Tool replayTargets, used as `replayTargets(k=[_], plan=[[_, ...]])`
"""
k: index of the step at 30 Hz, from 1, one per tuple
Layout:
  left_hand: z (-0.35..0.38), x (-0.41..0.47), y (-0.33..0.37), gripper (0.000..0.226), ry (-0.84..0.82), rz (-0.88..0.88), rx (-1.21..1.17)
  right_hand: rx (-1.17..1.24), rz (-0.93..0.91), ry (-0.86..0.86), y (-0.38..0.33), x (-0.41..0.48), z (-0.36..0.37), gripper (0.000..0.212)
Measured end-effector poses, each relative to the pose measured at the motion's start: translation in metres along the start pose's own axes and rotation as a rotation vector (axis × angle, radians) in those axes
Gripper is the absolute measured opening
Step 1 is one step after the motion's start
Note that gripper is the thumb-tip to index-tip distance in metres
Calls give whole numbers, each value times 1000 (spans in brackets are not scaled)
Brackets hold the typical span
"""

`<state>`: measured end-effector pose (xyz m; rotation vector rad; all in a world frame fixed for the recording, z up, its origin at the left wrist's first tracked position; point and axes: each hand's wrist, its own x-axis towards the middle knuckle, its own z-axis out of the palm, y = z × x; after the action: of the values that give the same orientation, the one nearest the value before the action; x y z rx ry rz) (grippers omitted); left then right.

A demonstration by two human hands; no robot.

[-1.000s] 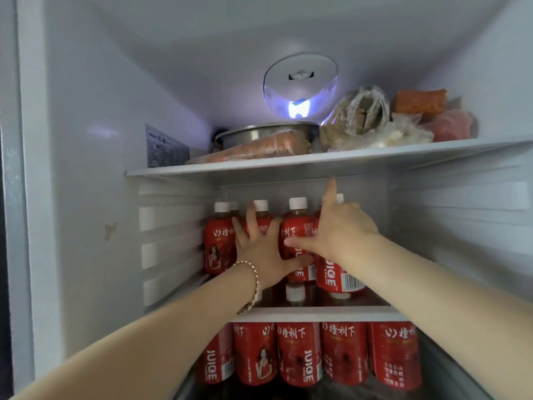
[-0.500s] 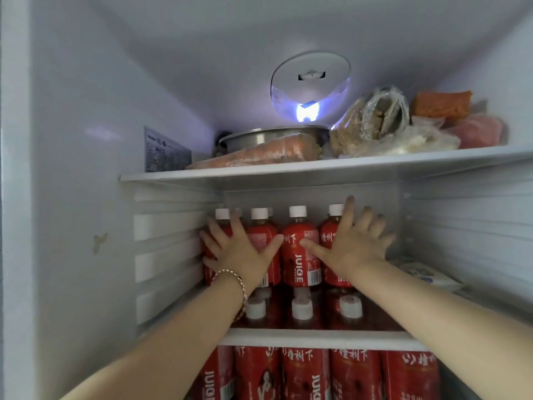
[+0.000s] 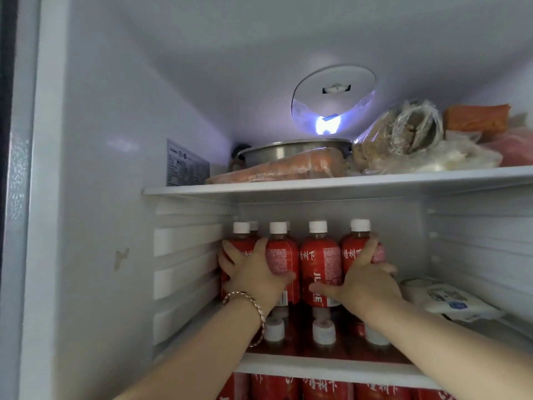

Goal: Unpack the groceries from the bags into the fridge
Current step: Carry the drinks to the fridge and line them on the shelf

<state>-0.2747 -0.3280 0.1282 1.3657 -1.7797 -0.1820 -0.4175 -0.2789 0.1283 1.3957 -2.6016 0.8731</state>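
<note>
Two flat palms have turned to grips: our left hand (image 3: 253,274) has fingers clamped on the nine-o'clock bottle (image 3: 240,244), right hand (image 3: 367,282) on the three-o'clock bottle (image 3: 356,246); we judge the row (image 3: 320,255) is being squared.

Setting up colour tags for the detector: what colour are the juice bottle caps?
White caps on the red-labelled juice bottles; clearest in the head view.
</note>
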Motion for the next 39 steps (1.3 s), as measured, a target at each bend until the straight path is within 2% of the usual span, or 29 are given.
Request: replayTargets(k=[7,10,14,16,18,19,22,26,29,32,34,39], plan=[[3,4,-6,81,-38,13,42,-239,43,52,-1,-2,6,143],[-1,2,-4,80,-64,28,41,-116,24,47,3,-4,1,139],[-19,-1,-12,72,-244,-24,104,175,-53,-82,14,-11,-10,126],[-32,-7,-15,55,-299,-43,133,129,-94,-44,14,-22,-21,96],[-43,-25,-12,38,-307,13,232,41,-225,19,10,-37,-37,47],[-47,-32,-10,32,-281,64,277,63,-304,2,7,-46,-44,31],[-71,-73,5,23,-207,159,322,198,-509,-186,-1,-77,-57,23],[-109,-135,4,31,-214,-19,301,262,-770,-311,-10,-126,-53,19],[-147,-196,-19,30,-298,-257,318,295,-921,-421,-22,-180,-43,20],[-187,-261,-52,29,-433,-488,419,132,-1081,-643,-37,-246,-27,20],[-219,-315,-74,24,-448,-603,462,32,-1217,-738,-49,-301,-23,23],[-307,-477,-104,21,-219,-914,567,-42,-1543,-892,-68,-465,-31,27]])
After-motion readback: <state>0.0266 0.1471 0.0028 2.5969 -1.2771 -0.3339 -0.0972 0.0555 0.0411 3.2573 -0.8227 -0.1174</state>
